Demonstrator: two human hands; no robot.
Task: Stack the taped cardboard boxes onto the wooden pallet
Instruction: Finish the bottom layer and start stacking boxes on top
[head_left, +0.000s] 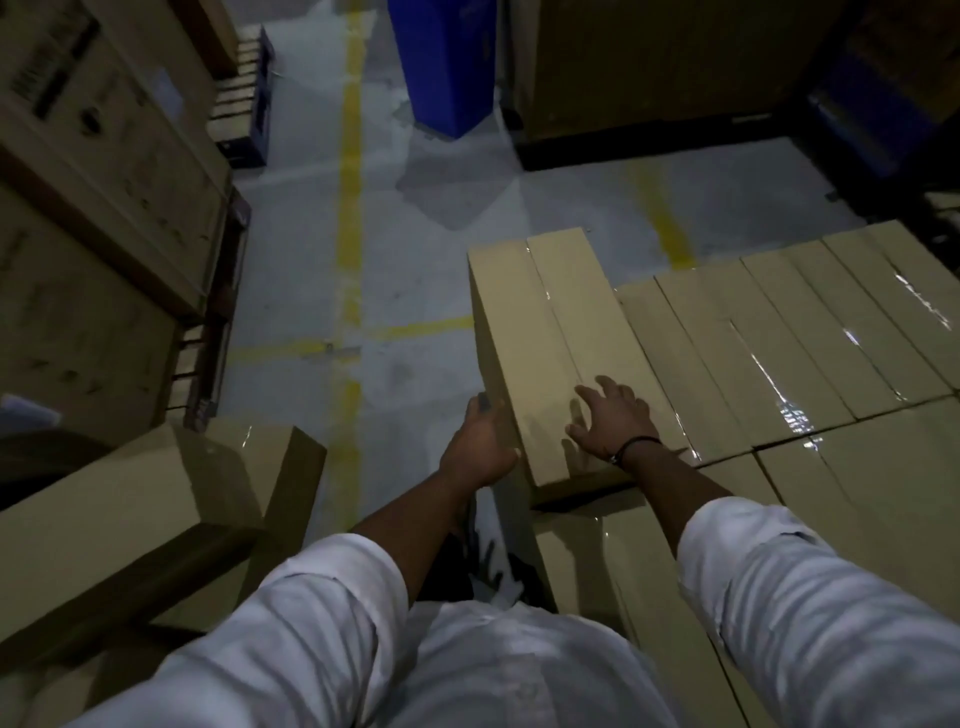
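The box lies lengthwise on top of the stack, along the stack's left edge, one layer above the taped row beside it. Its right long edge touches the next box in that row. Its left face drops straight to the floor. Its near end juts a little past the layer below and casts a shadow there. What carries the stack is hidden.

The left hand grips the box at its near left corner, with the thumb on the top edge and the fingers against the side face. The right hand lies flat on the top near the same end, fingers spread and straight, with a dark band at the wrist.

Left of the stack the floor runs away as an open aisle marked by a yellow line. The aisle is bounded on the left by tall cartons and at the far end by a blue bin. A loose box lies near the person's left sleeve, well apart from the stack.
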